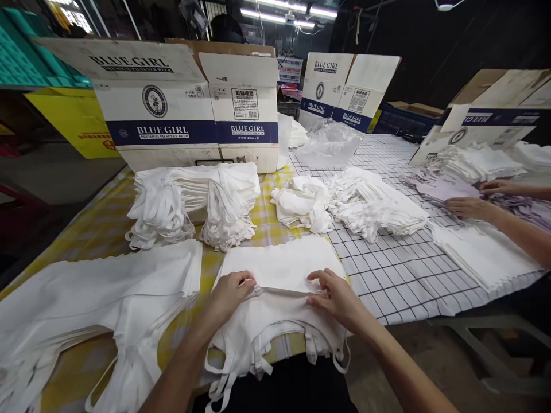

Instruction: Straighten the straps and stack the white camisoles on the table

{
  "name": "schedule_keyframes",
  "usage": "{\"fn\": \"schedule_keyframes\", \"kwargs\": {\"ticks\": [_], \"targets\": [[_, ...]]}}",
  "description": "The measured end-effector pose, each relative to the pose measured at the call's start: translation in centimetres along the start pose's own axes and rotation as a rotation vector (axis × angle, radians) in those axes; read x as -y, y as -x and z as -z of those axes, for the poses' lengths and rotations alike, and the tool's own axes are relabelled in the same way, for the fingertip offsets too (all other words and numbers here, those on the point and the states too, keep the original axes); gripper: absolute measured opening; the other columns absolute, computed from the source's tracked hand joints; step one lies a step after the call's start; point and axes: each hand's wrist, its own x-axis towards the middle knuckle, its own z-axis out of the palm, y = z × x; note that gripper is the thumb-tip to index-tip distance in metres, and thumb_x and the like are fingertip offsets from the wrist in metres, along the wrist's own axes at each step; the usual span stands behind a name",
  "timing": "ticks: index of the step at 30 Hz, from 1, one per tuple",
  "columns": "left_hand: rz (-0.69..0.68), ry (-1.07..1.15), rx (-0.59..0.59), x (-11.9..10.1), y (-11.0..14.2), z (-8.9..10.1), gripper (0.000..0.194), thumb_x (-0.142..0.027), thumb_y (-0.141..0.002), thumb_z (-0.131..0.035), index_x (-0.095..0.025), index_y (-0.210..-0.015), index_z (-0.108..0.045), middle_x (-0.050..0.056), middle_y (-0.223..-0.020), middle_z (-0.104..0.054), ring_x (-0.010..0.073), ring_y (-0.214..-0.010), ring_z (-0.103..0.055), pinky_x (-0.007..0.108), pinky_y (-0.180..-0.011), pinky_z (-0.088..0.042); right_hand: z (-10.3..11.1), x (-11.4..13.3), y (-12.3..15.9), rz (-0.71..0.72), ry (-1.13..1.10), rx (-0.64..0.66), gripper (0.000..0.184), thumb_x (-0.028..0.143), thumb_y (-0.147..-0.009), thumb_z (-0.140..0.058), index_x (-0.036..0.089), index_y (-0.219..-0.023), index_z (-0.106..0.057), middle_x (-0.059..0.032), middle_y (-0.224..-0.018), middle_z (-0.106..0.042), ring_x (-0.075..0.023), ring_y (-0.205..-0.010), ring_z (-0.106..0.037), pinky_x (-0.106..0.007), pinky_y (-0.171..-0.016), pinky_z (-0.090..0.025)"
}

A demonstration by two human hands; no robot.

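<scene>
Grip: left hand (236, 289) pinches the white garment's (275, 312) upper edge; right hand (329, 292) curls at its other side, contact unclear. Garment lies at the table's (387, 264) near edge, straps overhanging. 1 stack (193, 201) stands beyond; bare gridded cloth (370, 287) lies right.

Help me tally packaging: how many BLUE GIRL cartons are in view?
3: the left carton behind stacked white garments, the middle carton beyond crumpled plastic, the right carton cut off by the picture's edge. More may be hidden.
</scene>
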Motion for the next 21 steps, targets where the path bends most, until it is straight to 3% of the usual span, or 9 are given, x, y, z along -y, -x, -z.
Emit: {"fn": "schedule_keyframes", "kwargs": {"ticks": [3,6,12,21], "targets": [[0.016,0.000,-0.007,0.4,-0.6,-0.1,0.024,-0.034,-0.075,-0.046,-0.019,-0.074,-0.064,0.001,-0.069,-0.065,0.0183,-0.070,-0.057,0.025,-0.066,-0.037,0.2,-0.4,-0.7,0.053,-0.026,0.008,0.012,0.026,-0.077,-0.057,0.021,-0.084,-0.065,-0.0014,-0.082,-0.055,-0.0140,-0.069,-0.053,-0.024,-0.064,-0.041],[0.031,0.001,-0.009,0.5,-0.9,-0.1,0.025,-0.035,-0.075,-0.046,-0.018,-0.073,-0.064,0.000,-0.066,-0.063,0.0177,-0.067,-0.056,0.025,-0.064,-0.036,0.1,-0.7,-1.4,0.066,-0.058,-0.013,0.018,0.024,-0.081,-0.050,0.018,-0.075,-0.066,-0.0027,-0.079,-0.058,-0.0144,-0.070,-0.054,-0.025,-0.064,-0.040],[0.059,-0.006,-0.025,0.6,-1.0,-0.3,0.026,-0.038,-0.076,-0.046,-0.020,-0.072,-0.064,-0.002,-0.061,-0.058,0.0160,-0.063,-0.053,0.023,-0.057,-0.033,-0.1,-0.8,-2.1,-0.004,-0.082,-0.042,0.018,0.023,-0.080,-0.047,0.018,-0.077,-0.064,-0.0014,-0.072,-0.062,-0.0150,-0.068,-0.054,-0.024,-0.062,-0.038],[0.136,0.050,-0.022,0.6,-0.8,-0.7,0.028,-0.045,-0.077,-0.048,-0.020,-0.081,-0.062,-0.008,-0.044,-0.040,0.0105,-0.038,-0.036,0.023,-0.044,-0.026,0.0,-1.1,-2.4,-0.047,-0.178,-0.040,0.017,0.024,-0.078,-0.046,0.017,-0.075,-0.061,0.0003,-0.069,-0.059,-0.0130,-0.065,-0.051,-0.022,-0.059,-0.037]]}}
